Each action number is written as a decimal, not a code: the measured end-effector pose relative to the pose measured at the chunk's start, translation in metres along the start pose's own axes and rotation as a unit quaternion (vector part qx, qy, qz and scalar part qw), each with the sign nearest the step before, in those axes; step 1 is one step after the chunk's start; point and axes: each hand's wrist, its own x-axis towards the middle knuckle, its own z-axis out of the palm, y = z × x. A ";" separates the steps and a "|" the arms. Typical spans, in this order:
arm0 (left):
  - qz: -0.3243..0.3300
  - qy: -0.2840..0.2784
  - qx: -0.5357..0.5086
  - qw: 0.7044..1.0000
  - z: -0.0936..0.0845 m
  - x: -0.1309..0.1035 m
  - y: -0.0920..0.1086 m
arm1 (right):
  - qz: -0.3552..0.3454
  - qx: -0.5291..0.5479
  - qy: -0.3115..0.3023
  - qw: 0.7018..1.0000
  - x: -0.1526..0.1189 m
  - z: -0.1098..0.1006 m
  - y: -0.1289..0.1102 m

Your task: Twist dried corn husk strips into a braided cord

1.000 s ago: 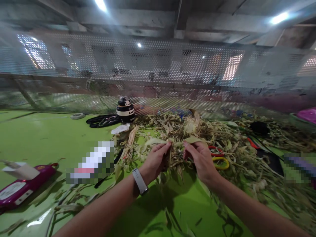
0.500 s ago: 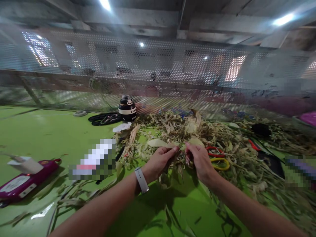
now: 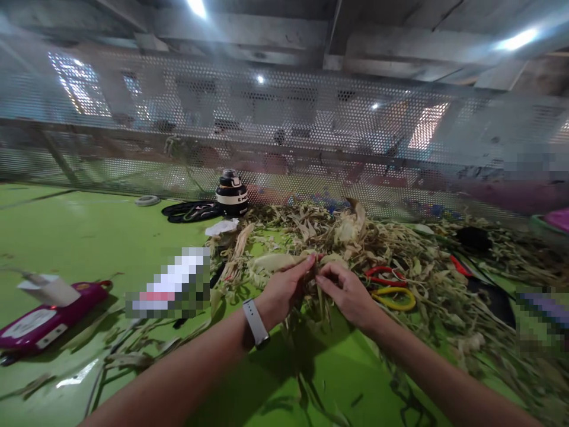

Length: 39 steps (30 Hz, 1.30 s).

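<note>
Wearing a pale watch band at the wrist, my left hand [image 3: 287, 287] is closed on a pale green dried leaf strip [image 3: 278, 261], its thumb pressed on top. Just to the right, my right hand [image 3: 344, 290] pinches the strands hanging below the strip, fingertips close to the left thumb. Thin leaf ends dangle under both hands over the green table [image 3: 262, 385]. A heap of dried leaves [image 3: 306, 222] lies behind the hands. Scissors with red and yellow handles [image 3: 394, 298] rest in the leaves right of my right hand.
A black bottle [image 3: 232, 196] stands at the back beside a black coiled item [image 3: 189, 211]. At the left lies a purple power strip [image 3: 80, 301] with a white plug. A tape roll [image 3: 147, 201] sits farther back. Behind the table rises a perforated metal screen [image 3: 284, 112].
My right hand has moved left and slightly down, nearer my left hand. The pale strip has shifted left with my left hand. The view has turned slightly.
</note>
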 end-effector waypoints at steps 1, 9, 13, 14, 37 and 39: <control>0.000 0.000 -0.002 1.000 0.000 0.001 0.001 | -0.004 -0.007 -0.002 1.000 0.000 -0.001 0.000; 0.025 -0.015 0.039 0.999 -0.003 0.001 0.004 | 0.004 -0.012 0.006 1.000 0.001 -0.004 0.003; 0.060 -0.018 0.118 0.991 -0.007 0.002 0.000 | -0.003 0.009 0.018 1.000 0.002 -0.005 0.007; 0.072 -0.008 0.130 0.989 -0.008 0.003 -0.001 | -0.009 0.006 0.020 1.000 0.002 -0.005 0.008; 0.123 0.097 0.233 0.960 0.006 -0.015 0.004 | 0.111 0.083 0.190 0.972 0.000 -0.007 -0.005; 0.145 0.080 0.240 0.957 0.007 -0.017 0.006 | 0.122 0.091 0.203 0.967 0.000 -0.008 -0.005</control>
